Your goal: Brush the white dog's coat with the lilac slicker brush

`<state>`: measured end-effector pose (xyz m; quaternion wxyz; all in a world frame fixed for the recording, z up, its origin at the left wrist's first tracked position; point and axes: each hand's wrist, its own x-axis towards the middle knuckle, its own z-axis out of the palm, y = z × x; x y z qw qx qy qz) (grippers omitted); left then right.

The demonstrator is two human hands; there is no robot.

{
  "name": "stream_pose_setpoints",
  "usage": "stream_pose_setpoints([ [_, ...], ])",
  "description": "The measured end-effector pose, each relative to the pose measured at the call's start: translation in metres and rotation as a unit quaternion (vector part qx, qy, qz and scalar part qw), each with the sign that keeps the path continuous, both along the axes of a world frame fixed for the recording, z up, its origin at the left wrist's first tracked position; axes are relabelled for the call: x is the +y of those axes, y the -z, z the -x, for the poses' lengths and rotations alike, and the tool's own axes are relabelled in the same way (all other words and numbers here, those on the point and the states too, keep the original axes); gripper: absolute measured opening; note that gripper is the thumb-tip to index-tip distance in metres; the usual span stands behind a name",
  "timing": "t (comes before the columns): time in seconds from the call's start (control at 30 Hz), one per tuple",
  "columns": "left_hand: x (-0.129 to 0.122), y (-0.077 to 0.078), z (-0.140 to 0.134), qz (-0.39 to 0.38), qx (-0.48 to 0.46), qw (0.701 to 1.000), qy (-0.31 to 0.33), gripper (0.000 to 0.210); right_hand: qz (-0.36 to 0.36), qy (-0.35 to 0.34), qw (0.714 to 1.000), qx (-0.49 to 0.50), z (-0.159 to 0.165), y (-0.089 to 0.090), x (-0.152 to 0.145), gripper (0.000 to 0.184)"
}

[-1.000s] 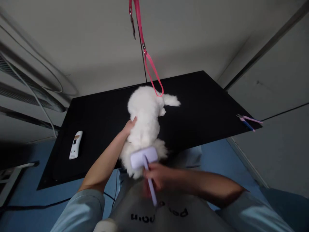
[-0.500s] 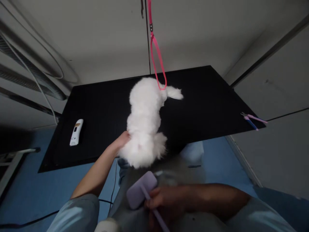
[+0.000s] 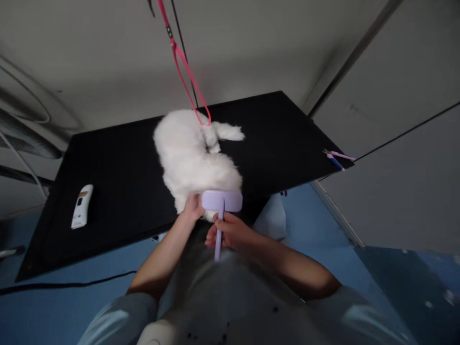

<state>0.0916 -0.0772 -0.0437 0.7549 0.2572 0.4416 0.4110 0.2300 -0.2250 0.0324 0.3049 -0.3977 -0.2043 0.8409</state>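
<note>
A fluffy white dog (image 3: 187, 153) is on the black table, its body curved and the end nearest me at the table's front edge. My left hand (image 3: 194, 207) holds the fur at that near end, its fingertips partly hidden by fur and the brush. In my right hand (image 3: 232, 230) is a purple slicker brush (image 3: 222, 200), gripped by its handle. The flat back of the brush head faces me, and its far side lies against or just in front of the dog's fur; contact is hidden.
White clippers (image 3: 82, 207) lie on the left of the black table (image 3: 118, 191). Pink-and-blue nail clippers (image 3: 338, 159) lie near its right corner. A pink loop leash (image 3: 192, 79) hangs over the dog. Hoses (image 3: 28, 134) run along the left wall, and a black cable (image 3: 68, 285) crosses below.
My right hand has raised the brush from my lap to the dog's near end. The dog's front part has turned to the right. The view has shifted, too.
</note>
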Motion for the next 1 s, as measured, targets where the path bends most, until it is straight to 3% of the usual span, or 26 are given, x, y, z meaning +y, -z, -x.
stream_pose_setpoints([
  [0.03,0.004,-0.001,-0.009,-0.015,-0.028,0.999,-0.014,0.041,0.019,-0.02,1.0,-0.007,-0.005,0.004,0.001,0.024],
  [0.13,0.018,-0.008,-0.032,-0.064,-0.09,0.992,-0.069,0.054,0.077,-0.2,0.976,0.04,-0.019,0.023,-0.014,0.026],
  [0.2,0.026,-0.017,-0.043,-0.107,-0.095,0.986,-0.084,0.061,0.059,-0.178,0.982,0.027,-0.028,0.035,-0.029,0.03],
  [0.27,0.032,-0.031,-0.049,-0.158,-0.118,0.975,-0.098,0.063,0.014,-0.101,0.995,-0.007,-0.036,0.042,-0.037,0.031],
  [0.33,0.036,-0.047,-0.051,-0.206,-0.176,0.955,-0.12,0.059,-0.018,-0.043,0.998,-0.045,-0.042,0.044,-0.035,0.029],
  [0.4,0.041,-0.065,-0.047,-0.231,-0.244,0.931,-0.143,0.052,-0.019,-0.031,0.997,-0.072,-0.044,0.045,-0.029,0.025],
  [0.5,0.05,-0.089,-0.03,-0.215,-0.324,0.903,-0.181,0.042,-0.022,-0.047,0.995,-0.081,-0.044,0.052,-0.021,0.024],
  [0.6,0.057,-0.107,-0.003,-0.151,-0.328,0.897,-0.256,0.031,-0.055,-0.059,0.994,-0.075,-0.04,0.06,-0.009,0.025],
  [0.7,0.058,-0.118,0.021,-0.075,-0.268,0.914,-0.295,0.022,-0.08,-0.093,0.989,-0.076,-0.033,0.057,0.02,0.024],
  [0.8,0.053,-0.126,0.038,-0.023,-0.216,0.928,-0.303,0.015,-0.13,-0.126,0.98,-0.088,-0.018,0.039,0.074,0.022],
  [0.93,0.047,-0.132,0.055,0.021,-0.181,0.94,-0.288,0.016,-0.241,-0.05,0.967,-0.063,0.004,0.009,0.151,0.021],
  [1.0,0.046,-0.135,0.066,0.028,-0.181,0.947,-0.263,0.02,-0.255,-0.032,0.965,-0.061,0.012,0.003,0.174,0.022],
])
